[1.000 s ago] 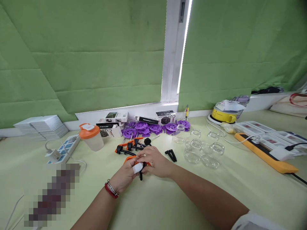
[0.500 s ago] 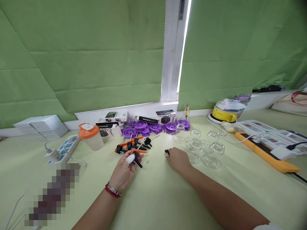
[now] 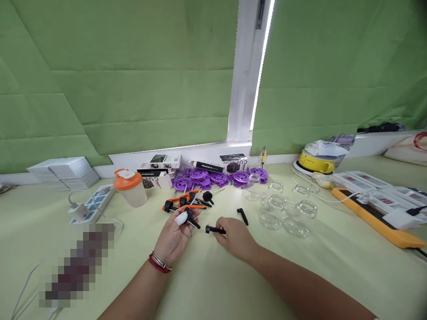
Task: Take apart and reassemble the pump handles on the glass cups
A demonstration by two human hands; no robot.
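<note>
My left hand (image 3: 176, 233), with a white wrap on one fingertip, is closed around an orange and black clamp-like part (image 3: 191, 218) that has a thin metal rod. Between the fingers of my right hand (image 3: 233, 235) is a small black plastic lever (image 3: 215, 230), held flat just above or on the table. A second black lever (image 3: 243, 216) lies on the table beyond my right hand. Past my left hand lie several more orange and black clamp-like parts (image 3: 183, 201) with metal rods. A separate black knob-like piece (image 3: 207, 196) lies near them.
Purple plastic rings (image 3: 218, 178) and cup holder boxes (image 3: 155, 180) line the wall. Clear round containers (image 3: 275, 202) stand to the right. At left are an orange-lidded shaker bottle (image 3: 130, 191) and a power strip (image 3: 96, 204); an orange power strip (image 3: 373, 218) lies far right.
My right hand has moved left toward my left hand, bringing a black lever along. Another black lever now shows on the table where that hand was. My left hand keeps its hold.
</note>
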